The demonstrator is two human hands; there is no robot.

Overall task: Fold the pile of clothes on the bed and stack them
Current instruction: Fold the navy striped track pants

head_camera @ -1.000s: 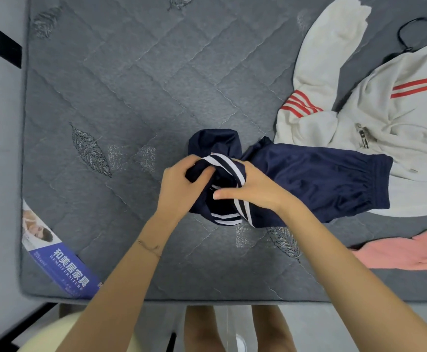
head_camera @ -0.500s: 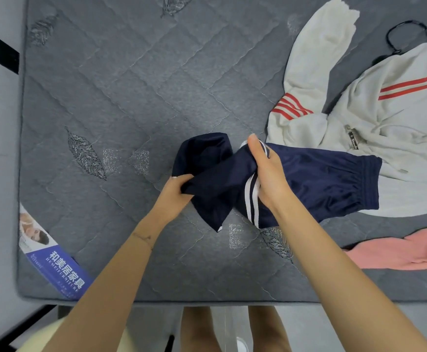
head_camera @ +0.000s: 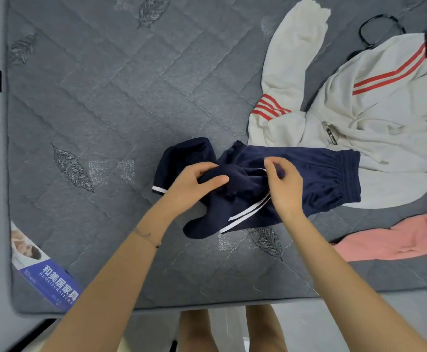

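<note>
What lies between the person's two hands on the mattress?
In the head view, a bunched fold of the navy striped garment fills the gap between the left hand and right hand; both grip it.

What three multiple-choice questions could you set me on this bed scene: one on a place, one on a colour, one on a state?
1. Where does the pink garment lie? A. on the mattress at the right, nearer the person than the navy garment; B. at its far left corner; C. on the floor.
2. What colour are the white jacket's stripes? A. blue; B. red; C. green.
3. What are the left hand and right hand doing? A. lying flat on the mattress; B. lifting the jacket; C. both holding the navy garment.
Answers: 1 A, it lies right of the right forearm; 2 B, red bands cross sleeve and chest; 3 C, both curl into bunched navy fabric.
</note>
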